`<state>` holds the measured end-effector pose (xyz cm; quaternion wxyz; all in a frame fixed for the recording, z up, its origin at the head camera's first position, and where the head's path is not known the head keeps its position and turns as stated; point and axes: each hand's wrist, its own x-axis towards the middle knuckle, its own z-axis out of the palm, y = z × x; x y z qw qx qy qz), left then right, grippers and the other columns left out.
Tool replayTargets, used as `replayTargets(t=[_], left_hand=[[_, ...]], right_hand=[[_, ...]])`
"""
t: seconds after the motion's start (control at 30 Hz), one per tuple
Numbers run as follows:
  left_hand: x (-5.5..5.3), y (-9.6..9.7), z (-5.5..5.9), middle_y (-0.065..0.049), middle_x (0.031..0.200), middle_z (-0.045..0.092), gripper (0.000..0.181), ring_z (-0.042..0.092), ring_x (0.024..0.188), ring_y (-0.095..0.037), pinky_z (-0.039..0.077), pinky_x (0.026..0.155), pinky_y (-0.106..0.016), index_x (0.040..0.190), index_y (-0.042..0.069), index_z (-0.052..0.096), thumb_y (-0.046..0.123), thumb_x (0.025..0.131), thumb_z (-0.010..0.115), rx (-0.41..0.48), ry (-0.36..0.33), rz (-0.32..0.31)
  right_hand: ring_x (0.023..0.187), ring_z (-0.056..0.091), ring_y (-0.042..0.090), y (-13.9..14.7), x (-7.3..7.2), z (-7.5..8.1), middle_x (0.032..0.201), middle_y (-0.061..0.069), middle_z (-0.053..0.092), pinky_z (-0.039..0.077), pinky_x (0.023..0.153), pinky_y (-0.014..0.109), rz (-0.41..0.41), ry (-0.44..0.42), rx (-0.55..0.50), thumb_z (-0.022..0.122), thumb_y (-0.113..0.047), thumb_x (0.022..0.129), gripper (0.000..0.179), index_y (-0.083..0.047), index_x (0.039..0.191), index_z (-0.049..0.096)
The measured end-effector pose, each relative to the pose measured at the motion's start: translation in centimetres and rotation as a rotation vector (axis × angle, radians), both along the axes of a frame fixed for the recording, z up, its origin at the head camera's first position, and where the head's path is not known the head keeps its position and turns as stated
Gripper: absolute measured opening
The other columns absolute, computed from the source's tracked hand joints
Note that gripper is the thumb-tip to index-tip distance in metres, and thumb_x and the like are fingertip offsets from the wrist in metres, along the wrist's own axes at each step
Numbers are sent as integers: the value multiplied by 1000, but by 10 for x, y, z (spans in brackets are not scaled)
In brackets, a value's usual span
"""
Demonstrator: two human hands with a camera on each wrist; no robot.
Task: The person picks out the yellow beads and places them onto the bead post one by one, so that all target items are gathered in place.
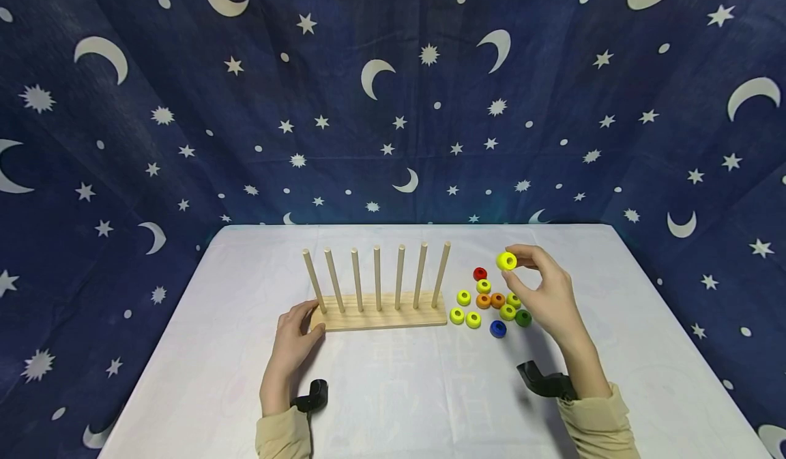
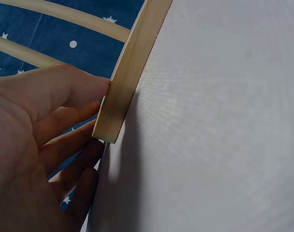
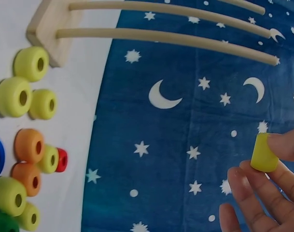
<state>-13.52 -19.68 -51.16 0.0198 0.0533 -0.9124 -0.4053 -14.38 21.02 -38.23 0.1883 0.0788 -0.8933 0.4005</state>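
Note:
A wooden peg rack (image 1: pixel 383 319) with several upright pegs stands on the table. My left hand (image 1: pixel 291 342) grips its left end, with the thumb (image 2: pixel 84 87) on the near side and the fingers around the end and behind. Between thumb and fingertips, my right hand (image 1: pixel 552 299) pinches a yellow bead (image 1: pixel 501 262) with a hole through it. It holds the bead in the air, right of the pegs and above the loose beads. In the right wrist view the yellow bead (image 3: pixel 263 153) appears side-on. All the pegs are bare.
Right of the rack lie loose beads: several yellow beads (image 1: pixel 457 316), two orange ones, a red bead (image 1: pixel 479 274), a blue bead (image 1: pixel 498 329) and a green bead (image 1: pixel 523 318). A white cloth (image 1: pixel 393 391) covers the table. Behind it hangs a dark blue curtain (image 1: pixel 344 91) with moons and stars.

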Motion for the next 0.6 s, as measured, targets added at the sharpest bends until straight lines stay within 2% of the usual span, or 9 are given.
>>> replayTargets(t=[0.13, 0.23, 0.43, 0.6], left_hand=[[0, 0, 0, -17, 141, 50, 51, 39, 129, -35, 33, 109, -54, 135, 4, 52, 12, 86, 64, -2, 6, -3], [1, 1, 1, -18, 141, 50, 51, 38, 130, -36, 33, 109, -55, 135, 4, 52, 12, 86, 64, -3, 2, -3], [1, 1, 1, -18, 141, 50, 51, 39, 129, -36, 33, 109, -55, 135, 3, 53, 12, 86, 64, -6, 5, 0], [0, 1, 1, -18, 141, 50, 51, 39, 129, -36, 33, 109, -55, 134, 3, 53, 13, 85, 64, -4, 8, 2]], right_hand=[[105, 55, 23, -5, 2, 5, 115, 10, 64, 40, 93, 46, 12, 26, -18, 66, -4, 85, 38, -5, 122, 58], [104, 55, 19, -8, 3, 8, 114, 8, 65, 40, 93, 41, 13, 43, -23, 67, -3, 84, 39, -7, 122, 59], [101, 53, 2, -15, 4, 13, 112, 4, 66, 39, 92, 25, 24, 86, -39, 69, -3, 82, 40, -10, 121, 61], [100, 53, 2, -21, 5, 17, 112, 6, 66, 38, 91, 16, 39, 132, -26, 70, -1, 81, 40, -8, 120, 61]])
